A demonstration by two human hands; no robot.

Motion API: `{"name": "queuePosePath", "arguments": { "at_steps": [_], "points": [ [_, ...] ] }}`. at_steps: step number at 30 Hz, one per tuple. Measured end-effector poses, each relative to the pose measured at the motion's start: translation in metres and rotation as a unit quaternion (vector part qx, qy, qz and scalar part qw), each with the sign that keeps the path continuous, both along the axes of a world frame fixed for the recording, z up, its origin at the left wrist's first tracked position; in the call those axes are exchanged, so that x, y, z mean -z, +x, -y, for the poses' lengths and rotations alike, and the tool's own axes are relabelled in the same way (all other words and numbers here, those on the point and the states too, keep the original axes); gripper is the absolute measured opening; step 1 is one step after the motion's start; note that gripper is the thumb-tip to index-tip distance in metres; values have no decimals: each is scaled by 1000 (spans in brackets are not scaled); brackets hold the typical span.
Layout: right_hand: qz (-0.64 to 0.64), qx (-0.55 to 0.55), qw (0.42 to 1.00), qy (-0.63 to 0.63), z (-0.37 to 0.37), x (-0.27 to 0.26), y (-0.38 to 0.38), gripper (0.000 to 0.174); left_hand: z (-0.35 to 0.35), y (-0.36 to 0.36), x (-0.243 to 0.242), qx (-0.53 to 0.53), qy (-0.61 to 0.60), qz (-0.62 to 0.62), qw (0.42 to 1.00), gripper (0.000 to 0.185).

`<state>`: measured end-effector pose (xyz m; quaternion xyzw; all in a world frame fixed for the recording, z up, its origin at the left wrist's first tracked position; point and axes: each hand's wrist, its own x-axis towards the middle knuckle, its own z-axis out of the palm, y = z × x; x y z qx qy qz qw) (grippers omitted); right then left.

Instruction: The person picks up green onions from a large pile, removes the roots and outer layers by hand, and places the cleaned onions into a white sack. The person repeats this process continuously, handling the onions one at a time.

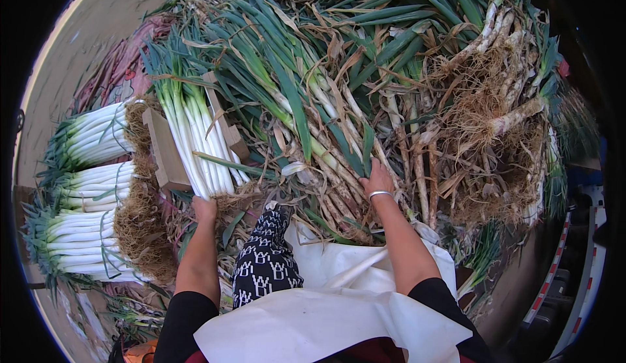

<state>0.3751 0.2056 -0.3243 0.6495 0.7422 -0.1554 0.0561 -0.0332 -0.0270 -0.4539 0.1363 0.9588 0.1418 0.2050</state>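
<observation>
My left hand is closed around the root end of a white, peeled long green onion. That stalk lies along the left side of a loose bunch of peeled green onions, resting between two notched wooden uprights, the left upright and the right upright. Further right, my right hand, with a silver bracelet at the wrist, reaches into a heap of unpeeled green onions with soil-stained stems and dry leaves. It touches the stalks there, but its fingertips are hidden among them.
Tied bundles of peeled onions lie at the left, roots facing inward. A large rooty pile rises at the right. White sheeting covers my lap beside a patterned trouser leg. A pink cloth lies behind the bundles.
</observation>
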Motion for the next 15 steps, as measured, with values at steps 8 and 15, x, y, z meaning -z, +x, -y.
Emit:
{"name": "queuePosePath", "arguments": {
  "at_steps": [8, 15],
  "points": [
    [-223, 39, 963, -144, 10, -14, 21, 51, 30, -28, 45, -40, 85, 141, 986, 60],
    [-141, -35, 989, 16, 25, -104, 46, 35, -10, -12, -39, 48, 177, 4, 983, 65]
  ]
}}
